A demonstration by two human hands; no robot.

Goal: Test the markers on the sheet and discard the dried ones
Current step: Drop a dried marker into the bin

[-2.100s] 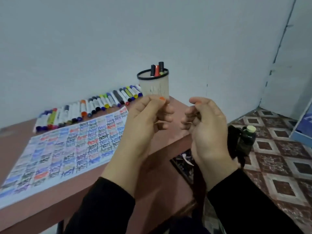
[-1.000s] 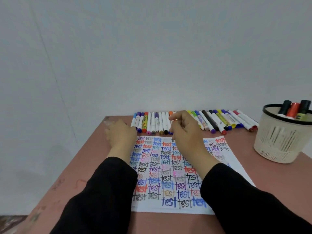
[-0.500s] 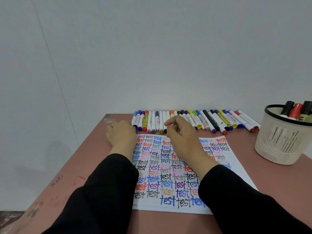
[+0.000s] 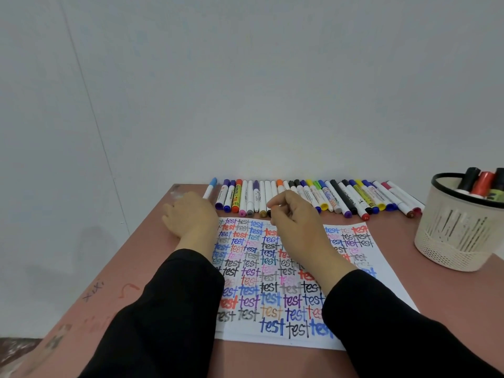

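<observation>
While both grips unclear, left hand (image 4: 191, 216) now at skewed blue-capped marker (image 4: 211, 186), right hand (image 4: 294, 216) over markers (image 4: 341, 197).

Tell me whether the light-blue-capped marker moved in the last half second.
Yes: the light-blue-capped marker swung left, away from the purple-capped marker beside it, toward the left hand.

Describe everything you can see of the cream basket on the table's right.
The basket is a round cream tub, plastic by its look, with a black rim, long slots in its upper wall and fine mesh below. It stands upright on the reddish table at the right, cut off by the frame's edge. Markers stand inside, black and red among them. Only the table and those markers touch it.
</observation>
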